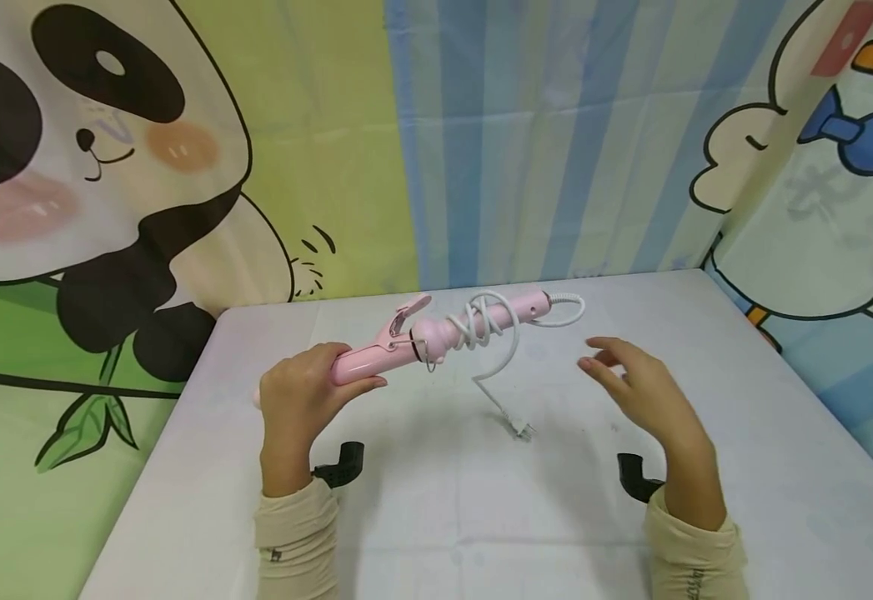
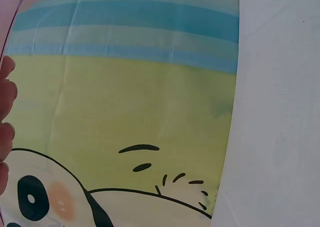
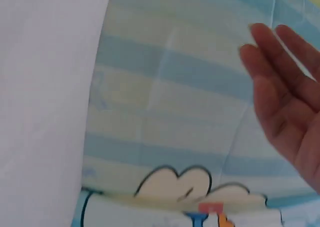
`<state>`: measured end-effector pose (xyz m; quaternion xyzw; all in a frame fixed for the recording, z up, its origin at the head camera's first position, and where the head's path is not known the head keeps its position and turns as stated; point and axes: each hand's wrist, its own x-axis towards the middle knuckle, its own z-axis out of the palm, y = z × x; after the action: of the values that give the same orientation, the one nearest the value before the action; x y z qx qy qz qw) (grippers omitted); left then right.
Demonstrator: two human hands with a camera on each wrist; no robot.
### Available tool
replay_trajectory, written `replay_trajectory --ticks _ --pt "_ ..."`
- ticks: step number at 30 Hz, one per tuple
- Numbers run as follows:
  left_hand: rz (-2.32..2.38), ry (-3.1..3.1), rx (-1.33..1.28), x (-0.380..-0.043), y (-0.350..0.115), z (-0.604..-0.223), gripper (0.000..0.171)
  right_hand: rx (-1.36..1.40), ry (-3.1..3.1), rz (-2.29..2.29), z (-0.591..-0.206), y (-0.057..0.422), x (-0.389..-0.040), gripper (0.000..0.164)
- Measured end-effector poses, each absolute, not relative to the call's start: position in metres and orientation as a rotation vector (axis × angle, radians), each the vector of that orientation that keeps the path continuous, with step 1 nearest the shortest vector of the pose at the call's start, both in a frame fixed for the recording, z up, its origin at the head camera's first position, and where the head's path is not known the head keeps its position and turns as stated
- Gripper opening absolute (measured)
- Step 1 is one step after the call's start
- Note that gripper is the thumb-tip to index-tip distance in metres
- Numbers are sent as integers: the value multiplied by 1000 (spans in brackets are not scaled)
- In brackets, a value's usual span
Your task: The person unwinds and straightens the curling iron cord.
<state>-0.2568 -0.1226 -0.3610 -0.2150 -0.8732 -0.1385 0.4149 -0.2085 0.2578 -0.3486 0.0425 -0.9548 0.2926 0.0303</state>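
- Unit location: the pink curling iron (image 1: pixel 436 335) is held above the white table (image 1: pixel 444 521), handle end (image 1: pixel 535 306) pointing right and away from the person
- Left hand (image 1: pixel 303 390): wrapped around the barrel in a firm-looking grip; the clamp lever (image 1: pixel 409 307) stands clear of the fingers
- Right hand (image 1: pixel 631 385): partly spread, fingers gently bent, holding nothing; positioned beside the handle end, not touching it
- Complete, as judged from where I stand: iron in hand; white cord (image 1: pixel 514 340) looped several turns around the handle
- Outstanding, as judged: one length of cord and the plug (image 1: pixel 521 429) hang loose and unsecured; whether the plug touches the table, I cannot tell
- Surroundings: cartoon-printed backdrop (image 1: pixel 346 167) behind the table; a black curved bracket (image 1: pixel 348 463) near the left wrist, another black fitting (image 1: pixel 634 479) near the right
- Obstructions: none seen between right hand and handle; the loose cord loop could, in my judgement, snag on the fingers
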Motion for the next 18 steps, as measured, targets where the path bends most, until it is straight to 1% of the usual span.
replay_trajectory --ticks 4,7,10,18 --pt "-342 -2209 -544 -255 -124 -361 76 486 -2689 1064 -364 214 -217 41" --pt "-335 -2214 -558 -255 -124 -361 74 634 -2463 1032 -374 192 -221 32" --pt "-332 -2216 -581 -255 -123 -360 72 644 -2261 940 -378 182 -223 24" --pt "-365 -2223 -606 -257 -123 -359 63 453 -2080 681 -365 187 -217 12"
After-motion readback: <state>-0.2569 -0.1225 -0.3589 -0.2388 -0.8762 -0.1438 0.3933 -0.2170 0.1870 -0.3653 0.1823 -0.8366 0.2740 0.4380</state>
